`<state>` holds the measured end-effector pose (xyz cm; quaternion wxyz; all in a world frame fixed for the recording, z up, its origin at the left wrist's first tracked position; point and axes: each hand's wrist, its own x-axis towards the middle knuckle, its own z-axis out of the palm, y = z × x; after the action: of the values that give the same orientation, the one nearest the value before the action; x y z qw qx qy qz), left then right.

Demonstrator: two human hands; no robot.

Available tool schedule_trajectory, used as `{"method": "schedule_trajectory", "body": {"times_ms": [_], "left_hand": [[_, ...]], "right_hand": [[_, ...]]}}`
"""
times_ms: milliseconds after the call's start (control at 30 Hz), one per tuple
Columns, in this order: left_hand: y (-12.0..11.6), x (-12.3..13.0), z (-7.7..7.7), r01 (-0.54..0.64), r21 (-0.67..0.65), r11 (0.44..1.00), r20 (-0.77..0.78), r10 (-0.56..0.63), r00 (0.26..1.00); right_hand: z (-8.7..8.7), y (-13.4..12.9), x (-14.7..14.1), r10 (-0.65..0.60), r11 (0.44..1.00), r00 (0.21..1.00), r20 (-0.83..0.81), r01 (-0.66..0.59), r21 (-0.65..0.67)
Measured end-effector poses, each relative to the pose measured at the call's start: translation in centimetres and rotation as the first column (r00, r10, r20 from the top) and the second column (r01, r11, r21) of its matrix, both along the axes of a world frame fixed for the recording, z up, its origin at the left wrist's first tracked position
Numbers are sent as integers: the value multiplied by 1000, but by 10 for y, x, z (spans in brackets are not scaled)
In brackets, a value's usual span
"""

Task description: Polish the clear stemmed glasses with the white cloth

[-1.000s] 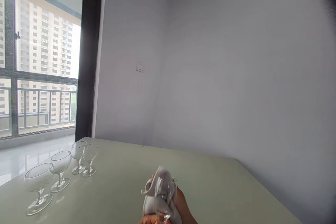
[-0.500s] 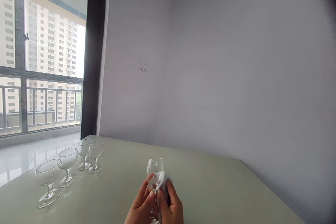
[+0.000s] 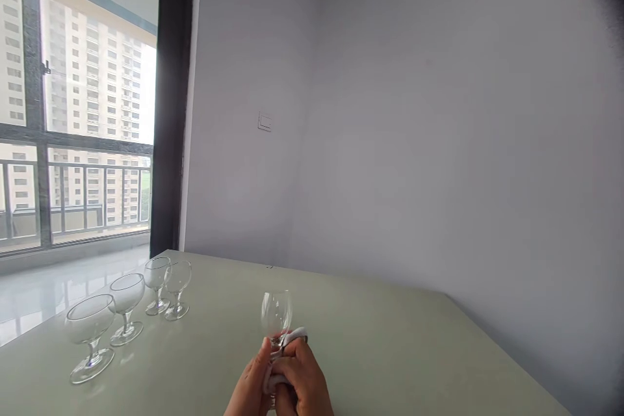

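A clear stemmed glass [image 3: 275, 313] stands upright between my hands near the table's front, its bowl showing above my fingers. My left hand [image 3: 251, 377] is closed about the left side of its stem. Around the stem's right side my right hand [image 3: 299, 374] closes on a light grey cloth [image 3: 294, 335], pressing it against the glass. Most of the stem and foot is hidden behind my fingers and the cloth.
Several clear stemmed glasses stand upright at the table's left, the nearest glass [image 3: 90, 320] by the edge. The pale green table [image 3: 390, 338] meets a grey wall [image 3: 390, 143] behind. A window [image 3: 92, 110] lies to the left.
The cloth and my right hand have shifted from the bowl down to the stem. The glass has moved slightly left, and its bowl is now uncovered.
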<state>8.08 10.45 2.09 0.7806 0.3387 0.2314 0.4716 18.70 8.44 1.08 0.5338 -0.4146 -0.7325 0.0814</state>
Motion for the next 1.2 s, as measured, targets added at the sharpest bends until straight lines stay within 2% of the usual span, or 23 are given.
{"method": "schedule_trajectory", "body": {"times_ms": [133, 200, 267, 333, 400, 433, 500, 567, 633, 667, 767, 900, 1033, 1133, 1200], "left_hand": [[6, -2, 0, 36, -14, 999, 7, -36, 999], [11, -4, -3, 22, -52, 998, 14, -21, 1000], [16, -7, -5, -28, -84, 996, -24, 26, 999], [19, -10, -5, -66, -102, 993, -58, 60, 996], [20, -11, -2, -33, -60, 998, -21, 31, 999], [20, -11, -1, -1, -38, 999, 13, 1, 1000], [19, -11, 1, 35, -40, 999, 59, -32, 998], [17, -11, 3, 28, -88, 996, 89, -20, 996], [15, -12, 5, 23, -98, 995, 107, -13, 994], [14, -13, 8, 30, -92, 995, 112, -20, 994], [9, -16, 17, 64, -87, 994, 131, -52, 990], [3, -19, 28, 137, -21, 990, 181, -131, 975], [4, -22, 28, 149, 99, 984, 110, -160, 981], [6, -24, 24, 190, 62, 980, 124, -196, 973], [6, -25, 22, 198, 40, 979, 162, -202, 966]], "right_hand": [[20, -8, 6, 104, 970, 992, 76, -84, -226], [29, -10, 13, 200, 915, 980, 13, -182, -361], [36, -9, 22, 169, 890, 978, -119, -204, -407], [40, -7, 28, 70, 935, 969, -237, -147, -324], [40, -5, 28, 68, 972, 971, -228, -116, -202], [38, -5, 25, 122, 977, 983, -136, -143, -156], [31, -3, 18, 190, 980, 969, 158, -176, -94], [22, -1, 12, 100, 995, 923, 372, -96, -28], [16, 2, 11, 2, 1000, 909, 416, -10, 18], [16, 2, 12, 5, 1000, 915, 404, -10, 12], [24, 0, 19, 156, 988, 950, 272, -145, -61], [39, -8, 23, 270, 949, 957, -106, -283, -136], [44, -12, 22, 263, 905, 885, -383, -365, -221], [41, -9, 20, 266, 853, 802, -535, -454, -256], [35, -6, 16, 277, 807, 712, -646, -537, -247]]}}
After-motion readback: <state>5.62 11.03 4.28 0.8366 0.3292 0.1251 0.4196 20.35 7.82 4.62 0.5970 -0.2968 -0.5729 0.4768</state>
